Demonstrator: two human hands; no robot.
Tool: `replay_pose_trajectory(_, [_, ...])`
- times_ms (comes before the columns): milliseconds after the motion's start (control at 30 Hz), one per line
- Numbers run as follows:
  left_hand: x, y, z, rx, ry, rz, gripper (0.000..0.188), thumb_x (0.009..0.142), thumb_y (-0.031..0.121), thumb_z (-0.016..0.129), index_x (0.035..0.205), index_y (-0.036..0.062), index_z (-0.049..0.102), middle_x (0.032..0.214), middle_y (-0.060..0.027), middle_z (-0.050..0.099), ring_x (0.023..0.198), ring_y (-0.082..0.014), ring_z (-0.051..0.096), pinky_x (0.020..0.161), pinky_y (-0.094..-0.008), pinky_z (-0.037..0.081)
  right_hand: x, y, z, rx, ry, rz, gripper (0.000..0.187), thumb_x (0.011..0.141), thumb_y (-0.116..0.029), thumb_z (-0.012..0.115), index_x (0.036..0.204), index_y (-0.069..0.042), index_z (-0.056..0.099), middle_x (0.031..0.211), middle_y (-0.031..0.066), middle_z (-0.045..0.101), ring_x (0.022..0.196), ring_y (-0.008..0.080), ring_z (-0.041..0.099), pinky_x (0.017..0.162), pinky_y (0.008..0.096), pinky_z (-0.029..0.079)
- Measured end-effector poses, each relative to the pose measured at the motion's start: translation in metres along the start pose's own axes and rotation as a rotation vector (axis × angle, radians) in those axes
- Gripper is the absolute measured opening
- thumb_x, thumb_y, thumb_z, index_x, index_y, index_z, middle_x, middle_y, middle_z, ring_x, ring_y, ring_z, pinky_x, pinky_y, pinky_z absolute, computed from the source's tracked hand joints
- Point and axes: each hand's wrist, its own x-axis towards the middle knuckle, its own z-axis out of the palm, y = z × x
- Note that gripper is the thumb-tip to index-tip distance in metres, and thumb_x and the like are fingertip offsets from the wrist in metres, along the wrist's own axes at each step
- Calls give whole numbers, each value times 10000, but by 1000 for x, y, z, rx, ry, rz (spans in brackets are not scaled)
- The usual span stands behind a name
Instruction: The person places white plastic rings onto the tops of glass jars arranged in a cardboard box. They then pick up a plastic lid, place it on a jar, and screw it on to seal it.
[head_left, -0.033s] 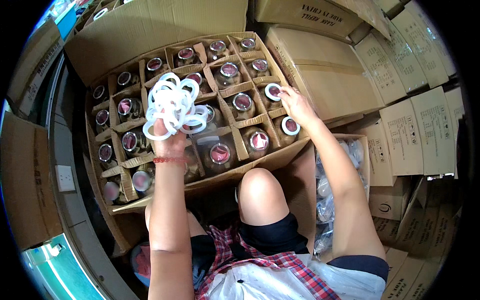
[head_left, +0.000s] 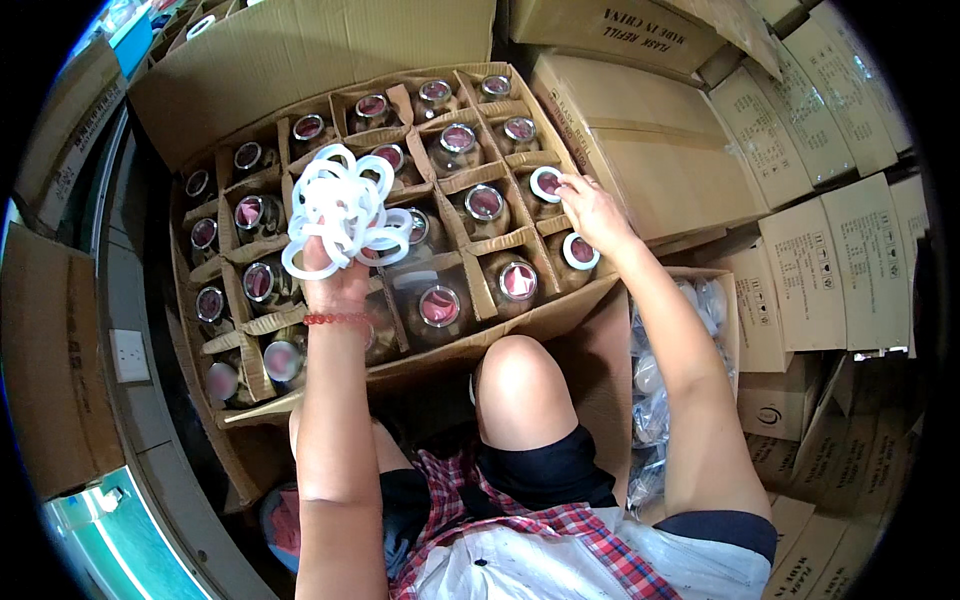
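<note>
My left hand [head_left: 338, 285] is closed around a loose bunch of white rings [head_left: 345, 205], held above the middle-left of an open partitioned carton [head_left: 440, 352]. My right hand [head_left: 597, 215] pinches the edge of a white ring [head_left: 546, 184], which sits around the mouth of a glass flask in the right-hand column. Just nearer to me, another flask mouth [head_left: 580, 252] wears a white ring too. The other flasks, such as one with a bare silvery rim [head_left: 518, 281], stand upright in cardboard cells. The bunch hides some cells behind it.
Closed cartons [head_left: 660, 150] are stacked to the right of the open one. A box of glossy clear-wrapped pieces [head_left: 650, 380] stands beside my right forearm. The raised carton flap [head_left: 320, 70] stands at the far side. My knee [head_left: 525, 390] is close to the near edge.
My left hand and its bunch of rings have shifted very slightly to the left. My right hand stays at the same flask mouth.
</note>
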Motion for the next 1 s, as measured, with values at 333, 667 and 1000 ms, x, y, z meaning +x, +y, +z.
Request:
replay_pose_trajectory(333, [-19,21,35,-33,-44,18,288,877,216,599,1110,49,579,1053,-121,638,944,-258,642,763,-396,573,3,1,-5,-364,89,-66,200,868,-169,501,972,-76,644,1095,74,612,1048,252,556,847,403,459])
replay_pose_trajectory(667, [-3,11,10,-79,-193,7,327,904,208,548,1174,23,547,1117,-138,616,1013,-282,605,873,-434,515,32,-177,13,361,-129,-289,159,794,-234,673,837,-82,654,899,64,579,844,254,617,723,372,528])
replay_pose_trajectory(1000, [-3,3,4,-17,-174,46,371,891,231,578,1196,24,533,1161,-141,596,1058,-286,591,898,-433,512,108,-6,8,348,271,240,167,822,-101,676,962,-19,638,950,94,618,787,167,638,656,279,540])
